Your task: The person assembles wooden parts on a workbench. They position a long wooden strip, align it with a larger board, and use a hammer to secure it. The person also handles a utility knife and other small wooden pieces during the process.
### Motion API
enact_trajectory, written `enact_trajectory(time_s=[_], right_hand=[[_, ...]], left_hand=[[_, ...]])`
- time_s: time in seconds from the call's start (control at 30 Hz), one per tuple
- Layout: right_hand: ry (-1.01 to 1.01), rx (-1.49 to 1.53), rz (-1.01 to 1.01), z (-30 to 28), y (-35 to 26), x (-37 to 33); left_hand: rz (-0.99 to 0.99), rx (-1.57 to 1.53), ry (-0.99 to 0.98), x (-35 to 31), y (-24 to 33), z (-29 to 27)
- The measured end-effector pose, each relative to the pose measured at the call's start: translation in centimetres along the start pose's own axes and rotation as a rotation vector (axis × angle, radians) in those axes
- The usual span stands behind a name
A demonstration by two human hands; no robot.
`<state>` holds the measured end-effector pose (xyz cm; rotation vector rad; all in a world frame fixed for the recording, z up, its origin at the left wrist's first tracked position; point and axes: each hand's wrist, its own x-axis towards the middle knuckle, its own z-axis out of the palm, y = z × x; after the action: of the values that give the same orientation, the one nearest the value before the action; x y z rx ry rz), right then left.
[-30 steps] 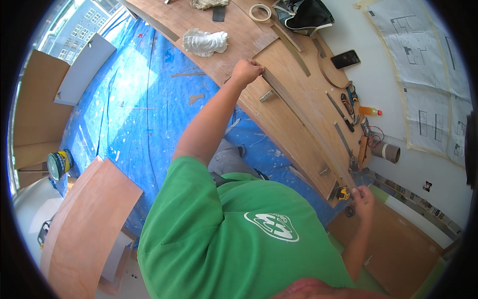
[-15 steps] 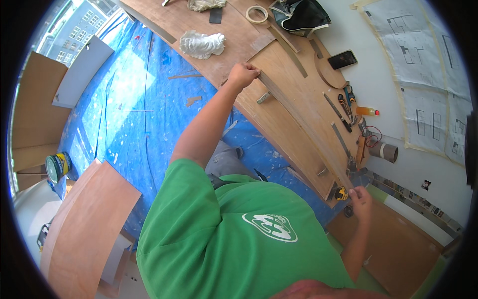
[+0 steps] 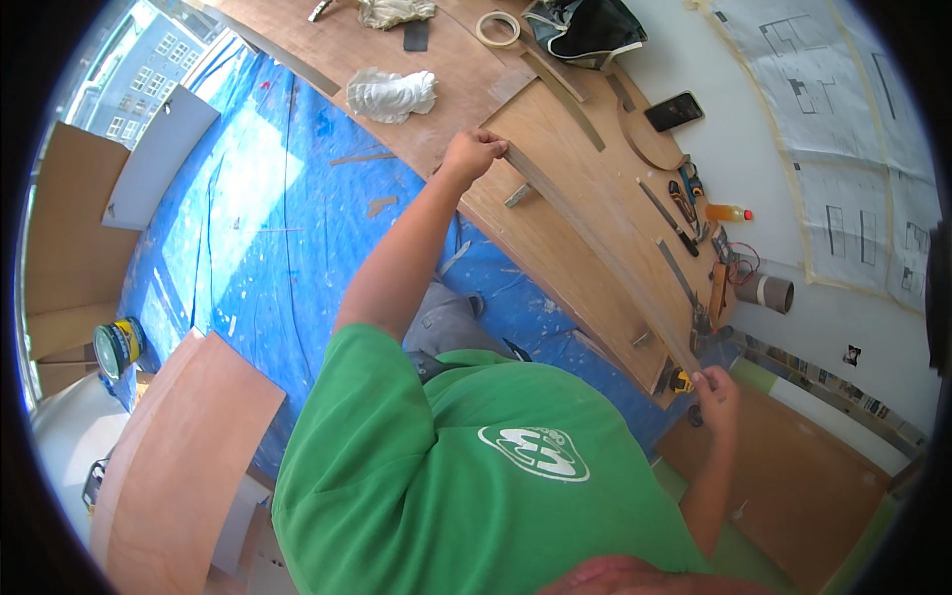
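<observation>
A long, thin wooden strip (image 3: 609, 255) stretches between my hands above the plywood workbench (image 3: 565, 273). My left hand (image 3: 474, 156) pinches its far end between thumb and fingers. Down at the right, the near end is gripped by my right hand (image 3: 716, 399), close to the bench's corner. A yellow tape measure (image 3: 680, 381) lies beside that hand, partly covered by the strip's end. Two small blocks or clamps sit on the board under the strip, one of them a short metal-looking piece (image 3: 518, 195).
Along the wall side lie hand tools, pliers (image 3: 681, 202), a phone (image 3: 674, 112), and a bottle of orange liquid (image 3: 729, 212). A masking tape roll (image 3: 498, 30) and a white cloth (image 3: 392, 95) rest at the far end. Blue sheeting (image 3: 238, 218) covers the floor; curved panels (image 3: 188, 466) stand left.
The view has shifted slightly, so the bench items appear a little further left. Both hands keep their grip on the strip, whose position over the bench is nearly the same.
</observation>
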<state>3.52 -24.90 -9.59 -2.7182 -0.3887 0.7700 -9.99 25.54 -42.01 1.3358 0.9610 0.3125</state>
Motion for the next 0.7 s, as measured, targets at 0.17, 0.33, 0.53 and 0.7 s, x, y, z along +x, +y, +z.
enact_trajectory(time_s=[0.17, 0.33, 0.53, 0.7], right_hand=[[0.033, -0.025, -0.004, 0.4, -1.2, -0.5], [0.018, 0.002, -0.051, 0.4, 0.5, -0.1], [0.036, -0.030, -0.009, 0.5, -0.4, -0.3], [0.028, 0.011, -0.003, 0.3, -0.3, -0.2]], left_hand=[[-0.012, -0.027, -0.016, -0.7, 0.6, -0.3], [-0.043, -0.020, -0.057, -0.5, 0.4, -0.7], [0.003, -0.054, -0.065, -0.6, 0.6, -0.7], [-0.010, -0.040, -0.050, -0.8, 1.3, -0.6]])
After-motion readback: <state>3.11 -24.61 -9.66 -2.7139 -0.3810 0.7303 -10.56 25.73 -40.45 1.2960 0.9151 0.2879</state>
